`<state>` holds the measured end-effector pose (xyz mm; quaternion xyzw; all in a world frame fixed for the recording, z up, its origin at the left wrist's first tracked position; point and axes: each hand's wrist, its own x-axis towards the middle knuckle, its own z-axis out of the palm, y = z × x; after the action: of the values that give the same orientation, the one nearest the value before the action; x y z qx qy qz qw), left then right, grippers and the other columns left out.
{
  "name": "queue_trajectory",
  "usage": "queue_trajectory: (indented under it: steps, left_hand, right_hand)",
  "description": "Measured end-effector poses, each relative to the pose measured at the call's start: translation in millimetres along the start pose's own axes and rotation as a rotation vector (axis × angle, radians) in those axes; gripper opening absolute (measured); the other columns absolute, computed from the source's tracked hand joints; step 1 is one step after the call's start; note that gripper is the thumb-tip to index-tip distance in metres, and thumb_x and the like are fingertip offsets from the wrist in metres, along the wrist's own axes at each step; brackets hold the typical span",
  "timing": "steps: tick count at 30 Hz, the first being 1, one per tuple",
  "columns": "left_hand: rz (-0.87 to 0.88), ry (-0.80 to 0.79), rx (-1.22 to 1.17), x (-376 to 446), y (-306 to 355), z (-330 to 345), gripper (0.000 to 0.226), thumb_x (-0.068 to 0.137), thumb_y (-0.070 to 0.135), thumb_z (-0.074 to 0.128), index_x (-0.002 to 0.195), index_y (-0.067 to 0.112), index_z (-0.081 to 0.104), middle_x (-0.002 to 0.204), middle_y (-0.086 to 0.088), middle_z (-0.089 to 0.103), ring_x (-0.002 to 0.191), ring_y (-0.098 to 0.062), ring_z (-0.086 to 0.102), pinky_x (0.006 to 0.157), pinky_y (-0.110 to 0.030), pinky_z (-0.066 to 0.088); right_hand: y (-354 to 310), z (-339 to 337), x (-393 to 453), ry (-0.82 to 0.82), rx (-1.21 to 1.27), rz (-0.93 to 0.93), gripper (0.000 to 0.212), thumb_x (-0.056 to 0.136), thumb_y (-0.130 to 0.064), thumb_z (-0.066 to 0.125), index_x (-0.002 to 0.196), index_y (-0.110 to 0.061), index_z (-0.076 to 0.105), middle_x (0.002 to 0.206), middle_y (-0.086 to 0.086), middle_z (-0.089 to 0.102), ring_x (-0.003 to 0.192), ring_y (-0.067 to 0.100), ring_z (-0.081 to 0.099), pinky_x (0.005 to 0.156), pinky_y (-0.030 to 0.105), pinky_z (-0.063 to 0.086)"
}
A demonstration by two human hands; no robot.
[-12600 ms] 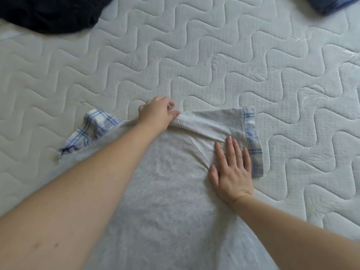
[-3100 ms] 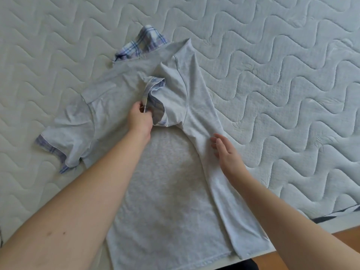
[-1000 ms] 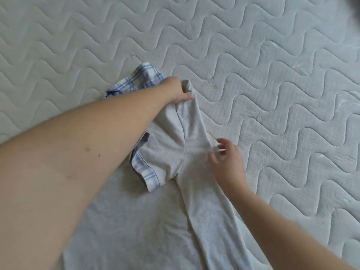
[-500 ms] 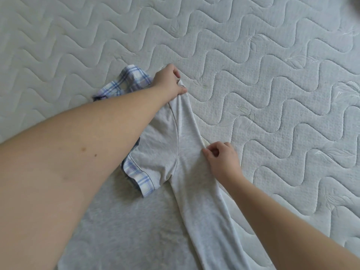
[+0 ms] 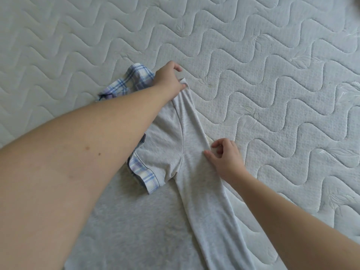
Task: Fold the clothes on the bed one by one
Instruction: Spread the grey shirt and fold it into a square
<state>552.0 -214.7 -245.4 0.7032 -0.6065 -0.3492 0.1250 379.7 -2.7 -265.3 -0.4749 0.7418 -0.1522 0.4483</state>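
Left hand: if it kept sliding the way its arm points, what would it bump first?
Probably only bare quilted mattress; past the left hand, nothing else shows before the picture's edge.

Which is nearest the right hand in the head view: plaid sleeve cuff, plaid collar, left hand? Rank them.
From the right hand:
1. Plaid sleeve cuff, to its left on the shirt.
2. Left hand, up at the folded shoulder.
3. Plaid collar, farthest, just beyond the left hand.
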Motion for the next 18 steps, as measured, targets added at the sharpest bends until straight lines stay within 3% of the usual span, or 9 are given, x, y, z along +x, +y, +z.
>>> queue_trajectory:
  steps: [4,7,10,13,15,18]
  left_hand:
    - [0.039,0.172,-0.114,-13.0,6.7,-3.0,0.021,0.093,0.014,0.057,0.114,0.016,0.056,0.080,0.006,0.057,0.071,-0.009,0.053,0.070,-0.022,0.045]
    - [0.056,0.184,-0.072,-34.2,-7.2,-21.6,0.015,0.093,0.020,0.057,0.108,0.018,0.055,0.075,0.010,0.050,0.069,-0.006,0.052,0.069,-0.023,0.043]
    - [0.020,0.182,0.178,-75.3,-34.8,-39.2,0.042,0.086,0.044,0.064,0.119,0.021,0.051,0.110,-0.002,0.056,0.107,-0.025,0.055,0.088,-0.038,0.046]
    - [-0.118,0.072,0.437,-132.2,-54.9,-42.6,0.081,0.077,0.062,0.065,0.140,0.025,0.031,0.141,-0.009,0.035,0.129,-0.032,0.036,0.096,-0.050,0.039]
    - [-0.138,0.033,0.464,-161.4,-69.2,-36.7,0.093,0.074,0.057,0.071,0.146,0.023,0.022,0.143,-0.009,0.033,0.129,-0.033,0.037,0.094,-0.050,0.042]
    - [-0.258,0.191,0.176,-182.9,-95.3,-31.0,0.064,0.084,0.027,0.068,0.140,0.018,0.037,0.129,-0.011,0.057,0.114,-0.035,0.056,0.084,-0.039,0.044]
  right_hand:
    - [3.0,-2.1,1.7,-0.033,0.009,-0.014,0.026,0.085,-0.030,0.074,0.100,-0.026,0.053,0.095,-0.018,0.042,0.096,0.012,0.047,0.089,0.025,0.040]
    - [2.2,-1.4,2.2,-0.034,0.007,-0.012,0.025,0.086,-0.028,0.073,0.102,-0.025,0.053,0.094,-0.018,0.041,0.097,0.012,0.047,0.086,0.024,0.038]
    - [1.7,0.5,2.1,-0.026,-0.012,-0.005,0.026,0.087,-0.028,0.072,0.103,-0.025,0.052,0.093,-0.018,0.039,0.098,0.013,0.046,0.086,0.024,0.036]
    - [0.6,0.4,1.7,-0.021,-0.027,-0.007,0.025,0.087,-0.028,0.071,0.103,-0.023,0.053,0.097,-0.012,0.042,0.099,0.014,0.046,0.087,0.024,0.035]
    - [0.0,0.4,1.8,-0.020,-0.029,-0.004,0.025,0.087,-0.028,0.071,0.104,-0.023,0.053,0.102,-0.009,0.044,0.099,0.014,0.046,0.087,0.024,0.035]
    - [-0.3,3.0,1.9,-0.010,-0.050,-0.002,0.025,0.087,-0.029,0.070,0.104,-0.025,0.052,0.107,-0.006,0.045,0.102,0.015,0.046,0.088,0.026,0.036]
